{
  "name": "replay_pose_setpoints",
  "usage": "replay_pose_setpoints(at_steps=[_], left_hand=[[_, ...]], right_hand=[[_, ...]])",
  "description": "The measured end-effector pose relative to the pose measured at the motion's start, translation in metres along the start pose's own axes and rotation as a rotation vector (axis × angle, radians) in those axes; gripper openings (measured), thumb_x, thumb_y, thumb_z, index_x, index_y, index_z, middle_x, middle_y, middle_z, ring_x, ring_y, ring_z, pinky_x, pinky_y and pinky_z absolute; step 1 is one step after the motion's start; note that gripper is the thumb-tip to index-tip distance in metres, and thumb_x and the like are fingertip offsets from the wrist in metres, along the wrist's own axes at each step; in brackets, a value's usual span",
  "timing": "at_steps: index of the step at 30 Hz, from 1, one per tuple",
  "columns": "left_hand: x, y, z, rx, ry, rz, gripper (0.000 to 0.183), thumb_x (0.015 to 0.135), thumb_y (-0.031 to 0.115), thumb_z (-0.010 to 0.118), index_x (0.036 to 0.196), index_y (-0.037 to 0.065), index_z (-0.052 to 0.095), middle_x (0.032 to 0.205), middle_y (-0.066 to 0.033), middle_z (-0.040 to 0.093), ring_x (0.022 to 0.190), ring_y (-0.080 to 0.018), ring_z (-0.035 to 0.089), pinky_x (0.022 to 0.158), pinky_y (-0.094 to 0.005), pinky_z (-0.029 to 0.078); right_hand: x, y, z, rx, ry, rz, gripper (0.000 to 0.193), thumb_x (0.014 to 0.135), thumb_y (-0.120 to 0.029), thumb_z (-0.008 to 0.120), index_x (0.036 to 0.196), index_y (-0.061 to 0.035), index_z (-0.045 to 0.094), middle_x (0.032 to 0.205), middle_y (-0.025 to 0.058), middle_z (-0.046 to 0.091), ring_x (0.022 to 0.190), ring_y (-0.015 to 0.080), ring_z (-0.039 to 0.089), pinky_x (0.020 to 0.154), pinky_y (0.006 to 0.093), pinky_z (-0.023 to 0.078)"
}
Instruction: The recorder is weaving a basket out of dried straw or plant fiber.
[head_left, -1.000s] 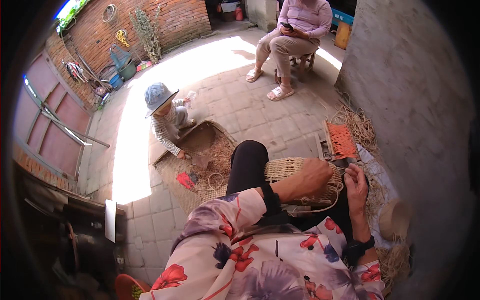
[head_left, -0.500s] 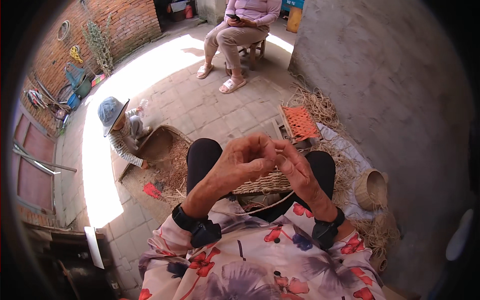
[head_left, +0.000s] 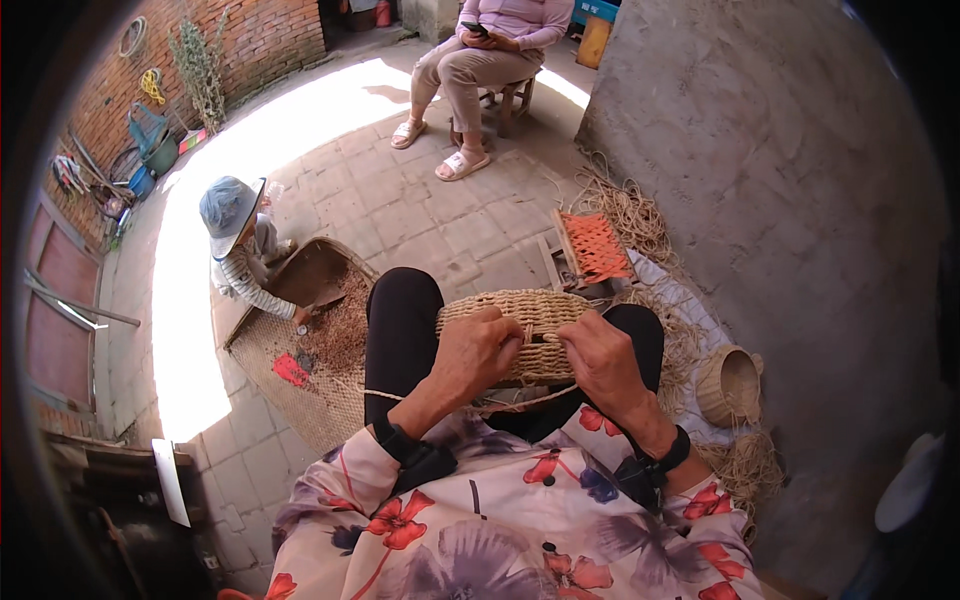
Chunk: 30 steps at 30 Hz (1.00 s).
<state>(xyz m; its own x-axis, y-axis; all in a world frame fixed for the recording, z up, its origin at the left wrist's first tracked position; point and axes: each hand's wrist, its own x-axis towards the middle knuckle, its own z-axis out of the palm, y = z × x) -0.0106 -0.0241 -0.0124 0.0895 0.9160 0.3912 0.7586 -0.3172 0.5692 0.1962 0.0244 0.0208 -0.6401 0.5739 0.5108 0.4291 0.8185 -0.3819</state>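
Across my lap lies a woven straw basket-like piece (head_left: 500, 303) of pale twisted cord, with a gap between my hands. My left hand (head_left: 472, 350) is closed, its fingertips down against the weave beside the gap; a short pale strand end shows at them. On the gap's other side my right hand (head_left: 604, 362) is also closed, thumb and fingers pinched at the weave. What either pinch holds is too small to make out. A loose straw cord (head_left: 530, 400) curves below the piece, under my wrists.
To the left a child in a hat (head_left: 229, 208) reaches into a wicker scoop (head_left: 325, 272) on a woven mat (head_left: 330, 405). Ahead sits a person with a phone (head_left: 476, 30). At right are an orange-webbed stool (head_left: 598, 247), straw cord heaps (head_left: 630, 215), a small basket (head_left: 728, 385) and a wall.
My hands have come down and apart, from pinched together above the woven piece to both sides of its gap. More of the piece shows. The child's arm has shifted slightly in the scoop.
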Motion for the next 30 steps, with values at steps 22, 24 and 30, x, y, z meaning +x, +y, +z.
replay_pose_setpoints(at_steps=[22,24,30], left_hand=[[-0.005,-0.004,0.017,0.022,0.003,0.1,0.012,0.082,0.009,0.063,0.093,0.006,0.067,0.078,-0.0114,0.057,0.069,-0.0322,0.062,0.061,-0.0422,0.05],[-0.004,-0.006,0.015,0.038,-0.015,0.11,0.011,0.081,0.009,0.063,0.091,0.006,0.066,0.078,-0.0114,0.057,0.069,-0.0322,0.062,0.061,-0.0425,0.05],[0.011,-0.006,0.01,0.136,-0.123,0.173,0.009,0.074,0.008,0.064,0.082,0.004,0.064,0.077,-0.0125,0.06,0.07,-0.0324,0.064,0.061,-0.0432,0.052]], right_hand=[[-0.002,0.01,0.057,0.38,-0.074,0.544,0.027,0.08,0.002,0.053,0.106,-0.0051,0.056,0.085,0.0135,0.068,0.074,0.0266,0.066,0.064,0.0371,0.052],[0.001,0.008,0.055,0.575,-0.101,0.698,0.031,0.08,0.003,0.05,0.11,-0.0048,0.055,0.091,0.0105,0.068,0.073,0.0188,0.065,0.061,0.0306,0.051],[0.009,0.0,0.037,1.048,-0.022,0.974,0.033,0.081,-0.002,0.055,0.113,-0.0038,0.052,0.084,0.0031,0.063,0.059,0.008,0.049,0.057,0.0204,0.041]])
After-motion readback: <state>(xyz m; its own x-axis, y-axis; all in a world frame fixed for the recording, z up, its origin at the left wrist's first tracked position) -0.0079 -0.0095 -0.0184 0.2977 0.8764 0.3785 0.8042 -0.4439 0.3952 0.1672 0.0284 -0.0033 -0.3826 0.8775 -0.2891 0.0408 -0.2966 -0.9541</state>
